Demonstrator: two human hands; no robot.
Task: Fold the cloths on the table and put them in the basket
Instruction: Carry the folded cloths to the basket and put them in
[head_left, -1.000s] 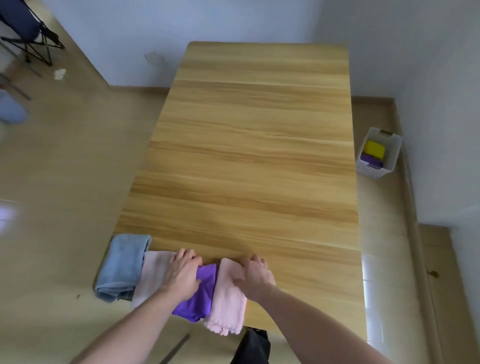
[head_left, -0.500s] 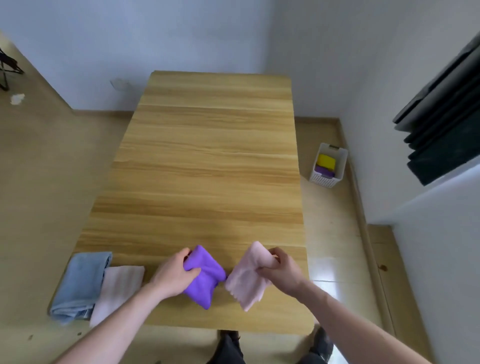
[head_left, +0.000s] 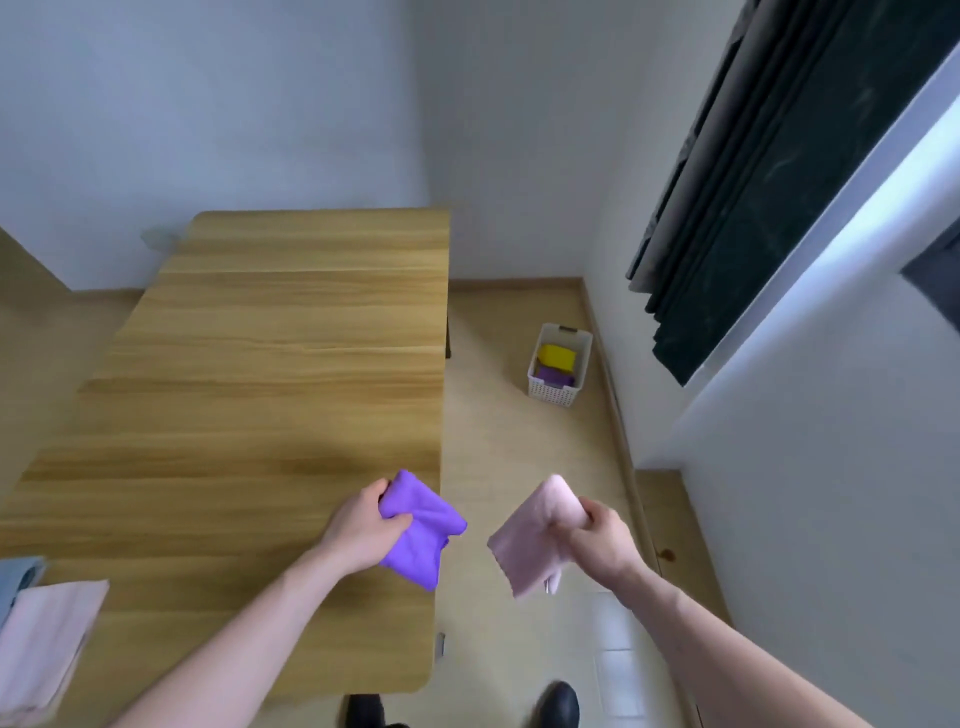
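wooden table (head_left: 270, 395) fills your left, two cloths (head_left: 41, 639) at its near corner. your left hand (head_left: 363, 525) grips a purple cloth (head_left: 421, 535), your right hand (head_left: 597, 530) a pink cloth (head_left: 535, 535), over pale floor (head_left: 498, 431); basket (head_left: 558, 387) by the wall.

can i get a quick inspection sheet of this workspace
surface: wooden table, mostly bare
job's things: purple cloth and pink cloth both held; pale pink cloth and blue cloth folded at table's near left; basket on the floor holds a yellow and a purple cloth
clutter: nothing seen
hands: left hand grips purple cloth; right hand grips pink cloth
cables: nothing seen
surroundings: dark curtain, white walls
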